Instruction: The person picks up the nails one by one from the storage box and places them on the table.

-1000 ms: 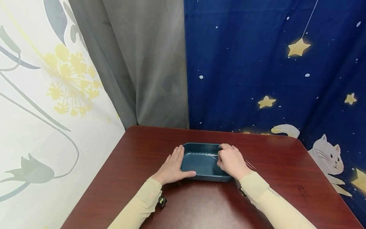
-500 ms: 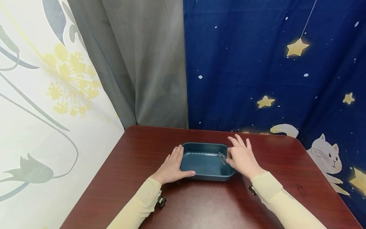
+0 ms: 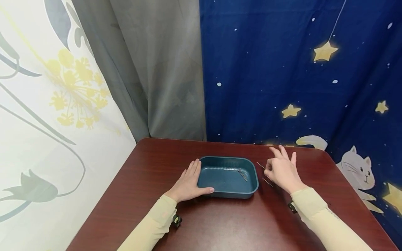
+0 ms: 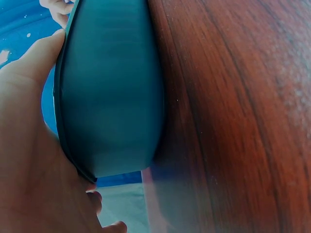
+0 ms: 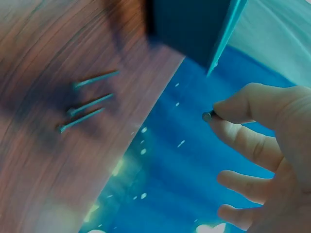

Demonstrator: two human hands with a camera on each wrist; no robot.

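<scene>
My left hand (image 3: 187, 183) rests on the left end of a dark blue-green plastic tray (image 3: 232, 194), its fingers straight along the side and its thumb on the front rim. In the left wrist view, the thumb touches the rim of the tray (image 4: 112, 97). Inside the tray, thin metal nails (image 3: 242, 175) lie near the right end. To the right of the tray, my right hand (image 3: 284, 172) pinches a nail (image 5: 208, 116) between thumb and index finger, the other fingers spread. Three nails (image 5: 91, 104) lie side by side on the table below that hand.
A reddish-brown wooden table (image 3: 216, 226) bears everything. Behind it hang a grey curtain (image 3: 176, 69) and a blue star-patterned curtain (image 3: 267, 69). A white floral cloth (image 3: 62, 146) runs along the left side.
My right hand has moved out of the tray, over its right end, to the table beside it, where it now pinches a nail. Nails in the tray are uncovered. The left hand stays put.
</scene>
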